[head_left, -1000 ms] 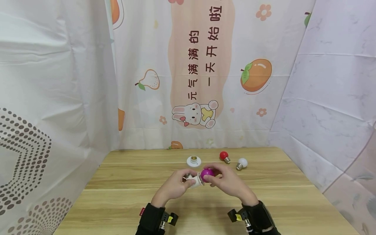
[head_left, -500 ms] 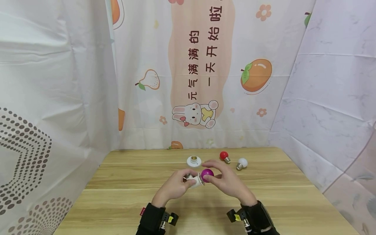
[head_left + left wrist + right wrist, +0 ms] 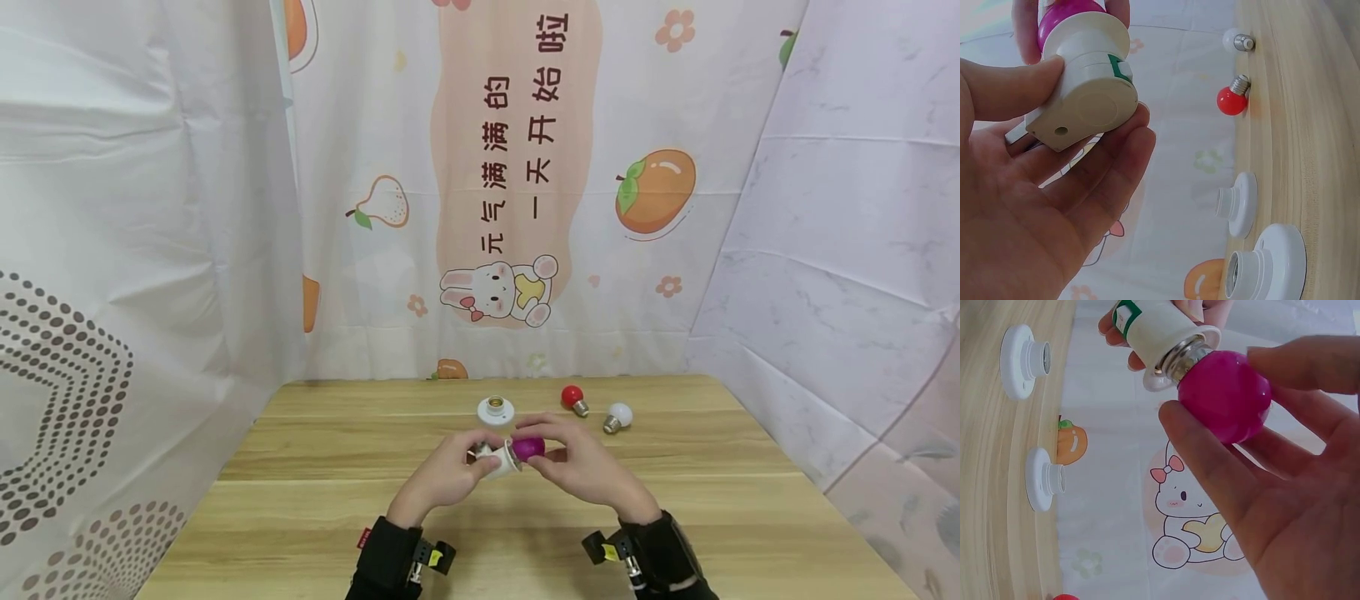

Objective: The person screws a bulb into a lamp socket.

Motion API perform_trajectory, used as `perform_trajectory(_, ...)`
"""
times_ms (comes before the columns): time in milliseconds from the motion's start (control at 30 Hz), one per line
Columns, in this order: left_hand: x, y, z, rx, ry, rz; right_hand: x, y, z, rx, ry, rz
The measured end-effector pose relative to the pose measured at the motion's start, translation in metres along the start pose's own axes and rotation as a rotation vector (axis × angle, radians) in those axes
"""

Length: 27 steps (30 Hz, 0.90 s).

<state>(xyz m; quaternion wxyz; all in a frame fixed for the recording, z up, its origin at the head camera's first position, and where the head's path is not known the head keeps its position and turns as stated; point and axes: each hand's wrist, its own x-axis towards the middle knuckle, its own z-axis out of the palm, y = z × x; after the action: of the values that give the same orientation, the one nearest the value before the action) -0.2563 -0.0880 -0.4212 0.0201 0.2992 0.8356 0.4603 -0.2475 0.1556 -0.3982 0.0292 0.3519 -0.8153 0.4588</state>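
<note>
Nearest are the two wrists, which wear black bands (image 3: 386,554). After them come the hands, raised above the surface (image 3: 300,500), about midway between its left and right edges. The left hand (image 3: 442,477) holds a white lamp socket (image 3: 1088,78) between the thumb and the fingers. The right hand (image 3: 587,463) holds a purple bulb (image 3: 1225,397) by its round part, with the fingers bent around it. The metal end of this bulb is at the mouth of the socket, and a part of the metal is visible outside; how deep it sits, I cannot tell.

Farther away, the wrist views show two white round bases (image 3: 1245,205); in the head view, one stands near the middle of the far edge. Toward the far right corner lies a white bulb (image 3: 620,414). A red bulb (image 3: 572,395) lies near it, slightly farther and more to the left. Behind the far edge hangs a pale curtain (image 3: 360,275) with a printed rabbit and fruits.
</note>
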Motion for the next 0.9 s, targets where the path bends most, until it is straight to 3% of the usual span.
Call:
perform_trajectory(233,-0.0001,0.0017,-0.0004,0.001,0.001,0.004,-0.0010,0.0018,-0.0026,-0.038,-0.031,0.008)
perform_trajectory(900,0.0001,0.0017,0.0012,0.006,-0.004,0.013,-0.0019,0.0017,-0.0036,-0.016,-0.051,0.040)
